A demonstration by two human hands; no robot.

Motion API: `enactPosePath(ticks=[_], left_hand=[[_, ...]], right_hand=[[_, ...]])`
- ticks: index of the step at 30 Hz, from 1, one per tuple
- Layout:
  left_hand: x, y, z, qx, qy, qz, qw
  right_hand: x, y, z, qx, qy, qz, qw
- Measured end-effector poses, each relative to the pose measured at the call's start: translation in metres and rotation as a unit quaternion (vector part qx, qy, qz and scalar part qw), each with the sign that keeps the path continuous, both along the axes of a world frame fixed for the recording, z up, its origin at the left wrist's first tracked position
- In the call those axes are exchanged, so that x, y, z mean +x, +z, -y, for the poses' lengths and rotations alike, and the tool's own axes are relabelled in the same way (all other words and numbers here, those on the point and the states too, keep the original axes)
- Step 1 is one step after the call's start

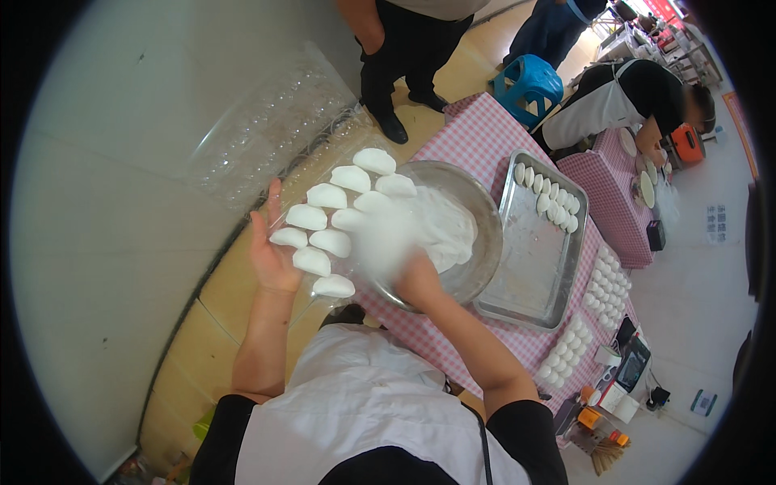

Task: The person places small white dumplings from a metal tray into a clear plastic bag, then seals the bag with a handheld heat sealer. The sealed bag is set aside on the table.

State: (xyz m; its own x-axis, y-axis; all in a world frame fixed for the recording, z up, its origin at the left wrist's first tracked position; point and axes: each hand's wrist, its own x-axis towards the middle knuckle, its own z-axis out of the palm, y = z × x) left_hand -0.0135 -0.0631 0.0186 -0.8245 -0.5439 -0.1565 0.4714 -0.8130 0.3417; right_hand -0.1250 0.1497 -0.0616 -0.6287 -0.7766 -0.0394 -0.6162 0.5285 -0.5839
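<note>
My left hand (274, 254) holds up the left edge of a clear plastic tray (309, 285) bearing rows of white half-moon dumplings (312, 260). The tray's right part reaches over the rim of a round steel bowl (485, 260), in which white dough or flour (448, 230) lies. At the bowl's near left side is my right hand (417, 280); its fingers are hidden by a pale blurred patch, so what they touch cannot be told. To the right of the bowl, a metal tray (527, 273) holds two rows of small white dumplings (548, 194) at its far end.
A pink checked tablecloth (454, 142) covers the table. Packs of round white balls (567, 351) and a device with a screen (633, 364) lie on the right. Stacked clear plastic trays (273, 127) stand at the upper left. A blue stool (530, 85) and several people are beyond.
</note>
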Motion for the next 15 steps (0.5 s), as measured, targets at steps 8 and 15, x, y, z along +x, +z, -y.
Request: enactPosePath(ticks=[8, 15], left_hand=[[-0.003, -0.006, 0.001, -0.04, -0.009, 0.042, 0.998], [-0.002, -0.011, 0.005, -0.043, -0.053, -0.013, 0.998]], right_hand=[[-0.005, -0.026, 0.002, 0.098, 0.034, 0.054, 0.993], [0.0, -0.055, -0.007, 0.051, -0.003, 0.118, 0.992]])
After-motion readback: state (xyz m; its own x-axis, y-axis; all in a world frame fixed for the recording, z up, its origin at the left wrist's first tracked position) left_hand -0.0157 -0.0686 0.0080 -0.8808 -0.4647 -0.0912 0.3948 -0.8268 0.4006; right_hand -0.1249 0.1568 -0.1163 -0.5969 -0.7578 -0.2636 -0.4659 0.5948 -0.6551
